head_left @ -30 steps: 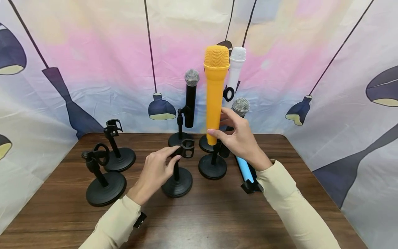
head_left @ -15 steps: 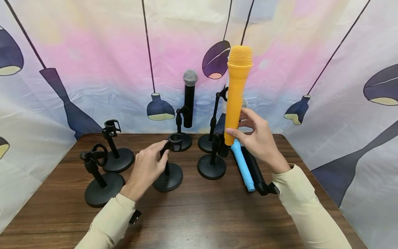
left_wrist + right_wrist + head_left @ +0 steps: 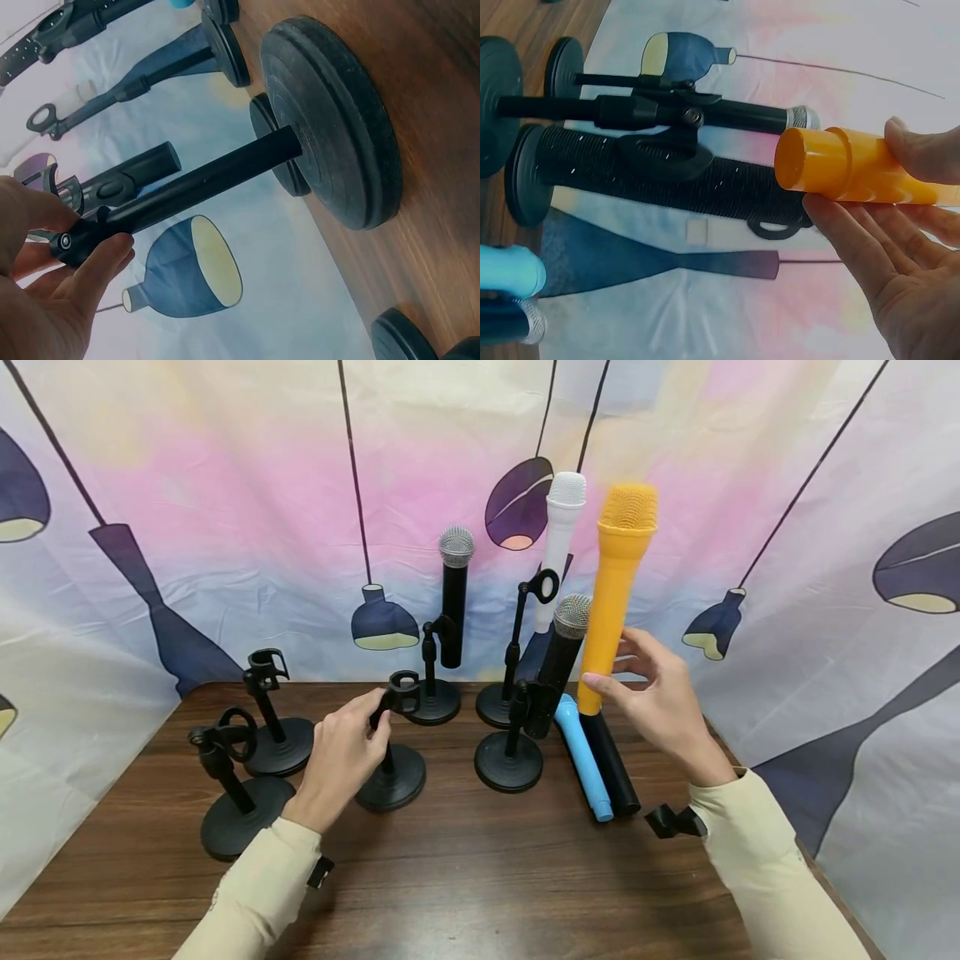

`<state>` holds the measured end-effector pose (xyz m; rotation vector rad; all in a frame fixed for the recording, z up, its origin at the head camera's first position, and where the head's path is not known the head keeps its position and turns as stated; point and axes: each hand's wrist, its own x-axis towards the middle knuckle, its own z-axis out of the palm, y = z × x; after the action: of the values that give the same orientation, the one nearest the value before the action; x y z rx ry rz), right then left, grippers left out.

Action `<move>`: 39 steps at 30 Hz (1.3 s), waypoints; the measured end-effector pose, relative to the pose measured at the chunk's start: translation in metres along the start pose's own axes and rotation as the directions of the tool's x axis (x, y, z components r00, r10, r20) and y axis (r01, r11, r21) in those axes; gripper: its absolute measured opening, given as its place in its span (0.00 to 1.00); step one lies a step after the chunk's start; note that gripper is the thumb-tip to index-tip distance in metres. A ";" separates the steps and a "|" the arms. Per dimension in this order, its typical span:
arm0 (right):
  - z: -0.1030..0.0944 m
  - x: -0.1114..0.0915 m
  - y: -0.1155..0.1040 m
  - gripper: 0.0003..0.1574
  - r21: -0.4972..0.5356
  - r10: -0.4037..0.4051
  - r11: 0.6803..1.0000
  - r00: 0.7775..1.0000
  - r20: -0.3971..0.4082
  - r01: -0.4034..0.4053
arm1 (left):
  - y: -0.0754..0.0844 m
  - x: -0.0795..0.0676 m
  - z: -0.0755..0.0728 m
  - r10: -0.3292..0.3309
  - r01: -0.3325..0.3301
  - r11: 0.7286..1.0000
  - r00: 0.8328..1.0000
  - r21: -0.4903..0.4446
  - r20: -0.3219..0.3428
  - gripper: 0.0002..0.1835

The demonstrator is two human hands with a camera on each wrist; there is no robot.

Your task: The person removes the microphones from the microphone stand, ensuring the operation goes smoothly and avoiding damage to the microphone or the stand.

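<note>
My left hand [image 3: 341,756] pinches the top of a black microphone stand [image 3: 393,781], just below its clip ring. The left wrist view shows thumb and fingers around the joint, with the round base [image 3: 337,127] at the far end of the pole. My right hand [image 3: 660,706] holds a yellow microphone [image 3: 615,602] by its lower end, head up and leaning slightly right, raised above the table. Between the hands, a black microphone with a silver head [image 3: 558,664] leans in a short stand [image 3: 510,764]. The clip ring in my left hand holds no microphone.
A black microphone [image 3: 453,602] and a white microphone [image 3: 558,539] sit in stands at the back. A blue microphone [image 3: 585,760] and a black one [image 3: 611,768] lie on the right. Two bare stands [image 3: 243,818] stand left. A patterned cloth [image 3: 262,568] hangs behind the table [image 3: 480,885].
My right hand has carried the yellow microphone to the right, uncovering the white and black microphones behind it. My left hand has shifted the stand left and slightly back.
</note>
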<state>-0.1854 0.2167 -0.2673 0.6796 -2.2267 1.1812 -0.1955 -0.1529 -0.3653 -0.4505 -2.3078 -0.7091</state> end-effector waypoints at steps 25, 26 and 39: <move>-0.021 -0.036 0.050 0.37 -0.125 0.142 0.982 0.989 -0.035 -0.145 | -0.029 0.016 0.002 -0.065 0.065 0.998 0.998 0.027 -0.026 0.18; -0.021 -0.038 0.053 0.37 -0.127 0.151 0.980 0.988 -0.029 -0.153 | -0.030 0.016 0.002 -0.066 0.067 0.997 0.997 0.028 -0.027 0.18; -0.023 -0.058 0.084 0.36 -0.151 0.297 0.946 0.954 0.049 -0.287 | -0.042 0.024 0.003 -0.098 0.099 0.995 0.994 0.025 -0.050 0.14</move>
<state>-0.1919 0.2879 -0.3429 0.3462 -2.5090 1.1329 -0.2350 -0.1813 -0.3658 -0.3050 -2.3032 -0.7276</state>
